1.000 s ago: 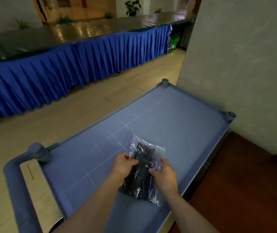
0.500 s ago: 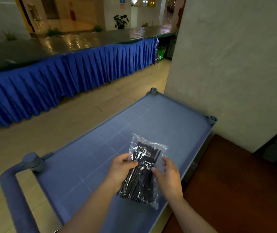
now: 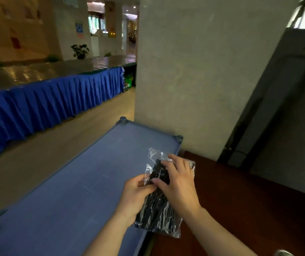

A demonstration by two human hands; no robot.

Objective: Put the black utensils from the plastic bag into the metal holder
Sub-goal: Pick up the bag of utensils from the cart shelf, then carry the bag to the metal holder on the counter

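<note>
A clear plastic bag [image 3: 159,215] full of black utensils is held in the air over the right edge of a blue cart top [image 3: 77,191]. My left hand [image 3: 136,195] grips the bag's left side from below. My right hand [image 3: 178,183] lies over the bag's upper part, fingers spread across the crinkled plastic near its top. The utensils show as dark sticks through the plastic. A bit of shiny metal [image 3: 282,253] peeks in at the bottom right corner; I cannot tell what it is.
A dark red-brown tabletop [image 3: 240,209] lies right of the cart. A pale wall pillar [image 3: 194,80] rises just behind both. Across a wooden floor at left runs a long table with a blue pleated skirt [image 3: 46,104].
The view has swung right and the bag has shifted toward the cart's right edge. My right hand has moved from the bag's side up over its top part.
</note>
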